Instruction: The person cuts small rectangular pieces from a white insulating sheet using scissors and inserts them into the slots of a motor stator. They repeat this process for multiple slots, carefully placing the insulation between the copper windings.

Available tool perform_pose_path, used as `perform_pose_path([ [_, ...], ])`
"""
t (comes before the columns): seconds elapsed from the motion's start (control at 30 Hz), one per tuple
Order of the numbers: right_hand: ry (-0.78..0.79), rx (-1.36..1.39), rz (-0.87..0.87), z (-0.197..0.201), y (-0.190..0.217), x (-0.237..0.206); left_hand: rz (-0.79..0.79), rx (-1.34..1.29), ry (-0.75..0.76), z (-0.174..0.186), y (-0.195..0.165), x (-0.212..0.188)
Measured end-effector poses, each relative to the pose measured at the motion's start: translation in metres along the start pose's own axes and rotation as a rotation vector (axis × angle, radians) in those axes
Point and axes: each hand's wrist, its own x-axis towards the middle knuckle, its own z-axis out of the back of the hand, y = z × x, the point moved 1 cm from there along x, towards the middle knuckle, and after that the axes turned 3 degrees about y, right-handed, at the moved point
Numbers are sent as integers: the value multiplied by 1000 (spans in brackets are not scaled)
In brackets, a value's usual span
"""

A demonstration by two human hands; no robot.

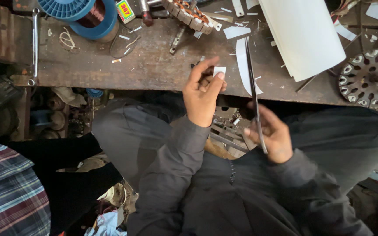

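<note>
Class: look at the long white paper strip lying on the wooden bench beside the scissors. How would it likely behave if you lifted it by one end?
The long white paper strip looks thin and flat, so it would probably droop. It seems very light; a push or draught may slide it across the worn wooden bench. Its curved, cut edge suggests it bends and tears easily.

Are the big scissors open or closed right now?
Closed, it looks like: the scissors in the right hand show as one thin dark line across the bench, no gap between blades.

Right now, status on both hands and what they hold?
Left hand pinching small white paper piece. Right hand in a grip on long scissors, blades over white paper strip. Nothing between them.
</note>
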Motion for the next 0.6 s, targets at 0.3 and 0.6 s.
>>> perform_pose_path([
  [0.3,-245,-1088,279,34,53,87,11,-115,-65,11,15,5],
  [0.6,-329,-1188,524,10,68,79,4,-99,-99,16,36,5],
])
